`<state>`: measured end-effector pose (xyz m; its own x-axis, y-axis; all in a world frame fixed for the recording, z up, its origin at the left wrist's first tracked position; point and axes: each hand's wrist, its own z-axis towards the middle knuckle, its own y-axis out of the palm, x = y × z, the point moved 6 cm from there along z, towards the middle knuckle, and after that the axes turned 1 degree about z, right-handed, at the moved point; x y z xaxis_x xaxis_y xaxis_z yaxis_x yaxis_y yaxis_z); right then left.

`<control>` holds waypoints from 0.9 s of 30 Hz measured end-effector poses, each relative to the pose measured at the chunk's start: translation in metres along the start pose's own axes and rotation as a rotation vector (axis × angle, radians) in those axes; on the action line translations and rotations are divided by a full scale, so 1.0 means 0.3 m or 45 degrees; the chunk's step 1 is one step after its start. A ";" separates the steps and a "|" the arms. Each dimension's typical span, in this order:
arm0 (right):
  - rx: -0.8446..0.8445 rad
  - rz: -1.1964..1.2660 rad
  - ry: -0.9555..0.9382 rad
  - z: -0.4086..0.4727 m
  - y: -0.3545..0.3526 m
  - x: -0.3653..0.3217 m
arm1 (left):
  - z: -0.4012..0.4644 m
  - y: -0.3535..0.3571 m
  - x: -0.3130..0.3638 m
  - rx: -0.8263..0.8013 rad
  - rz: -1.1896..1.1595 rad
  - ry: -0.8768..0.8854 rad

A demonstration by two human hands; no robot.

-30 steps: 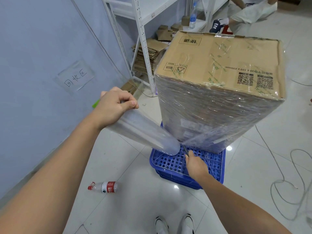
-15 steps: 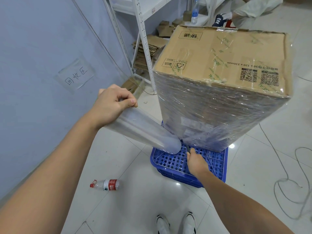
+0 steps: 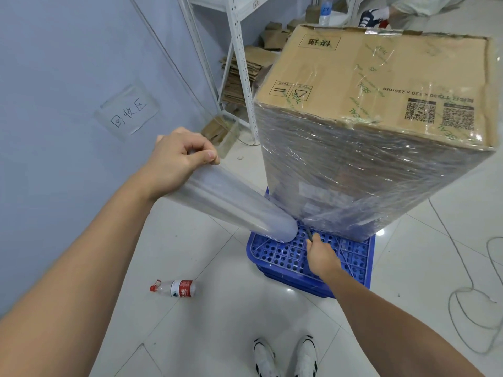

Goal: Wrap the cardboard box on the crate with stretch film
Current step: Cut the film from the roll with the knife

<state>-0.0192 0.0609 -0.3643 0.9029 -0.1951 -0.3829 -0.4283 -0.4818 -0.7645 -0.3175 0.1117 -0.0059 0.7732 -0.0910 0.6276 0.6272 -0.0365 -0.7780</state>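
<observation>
Your left hand has its fingers curled round the upper end of the stretch film roll. The roll's long axis slants down and away from those fingers, and its lower end sits just above the near-left corner of the blue plastic crate. Your right hand is curled round a thin dark handle at the roll's lower end, over the crate's perforated top; what that handle is cannot be told.

Just beyond the right fingers stands the cardboard box, upright on the crate with its long axis vertical and its printed top face toward you. Its sides are already covered in film down to the crate.

Left of your left fingers the blue wall runs close. Below them lies open tiled floor with a water bottle on its side. To the right of the crate a grey cable loops across the floor. Behind the box are a white shelf post and stacked flattened cardboard.
</observation>
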 end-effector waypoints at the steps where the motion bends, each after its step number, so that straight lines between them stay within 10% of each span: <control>1: 0.003 -0.004 -0.003 0.005 -0.001 0.001 | -0.002 -0.002 0.002 0.001 -0.003 0.003; 27: -0.086 -0.040 0.092 0.001 0.075 0.097 | 0.007 0.003 -0.008 -0.019 0.006 0.017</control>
<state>-0.0025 0.0447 -0.3929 0.9170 -0.2390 -0.3194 -0.3989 -0.5446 -0.7377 -0.3187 0.1139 -0.0080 0.7746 -0.1048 0.6237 0.6222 -0.0507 -0.7812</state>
